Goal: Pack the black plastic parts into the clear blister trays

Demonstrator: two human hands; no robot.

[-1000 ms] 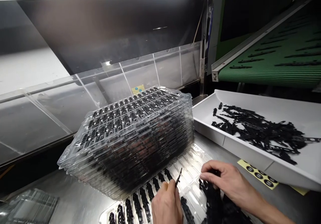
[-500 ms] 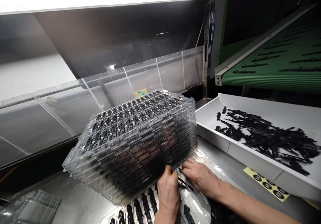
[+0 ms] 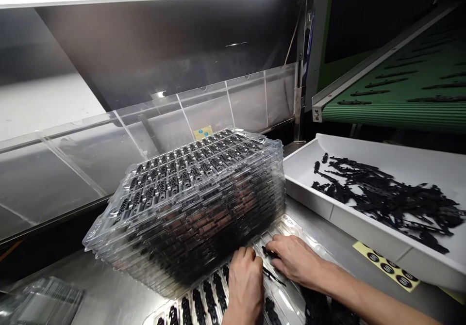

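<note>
Just in front of the stack of clear trays, my left hand (image 3: 244, 282) is closed, with a thin black plastic part (image 3: 274, 276) jutting out from beside its fingers. My right hand (image 3: 293, 258), fingers bent, pinches a small black plastic part (image 3: 268, 252) over the same area. Both hands are above a clear compartment tray (image 3: 293, 225), whose slots on the left hold several black parts (image 3: 209, 296). The fingertips are partly hidden. Behind them rises the tall stack of clear trays (image 3: 204, 218), filled with dark textured pieces.
A white bin (image 3: 327, 212) at right holds a heap of black parts (image 3: 393, 199). Yellow stickers (image 3: 388, 268) lie beside it. Beyond, a green conveyor belt (image 3: 386, 114) carries thin black parts. More clear plastic trays (image 3: 45, 303) sit at lower left.
Both hands have shifted slightly downward in view, still close together over the tray. The thin black part has moved a little down and right. The camera view has shifted slightly.
</note>
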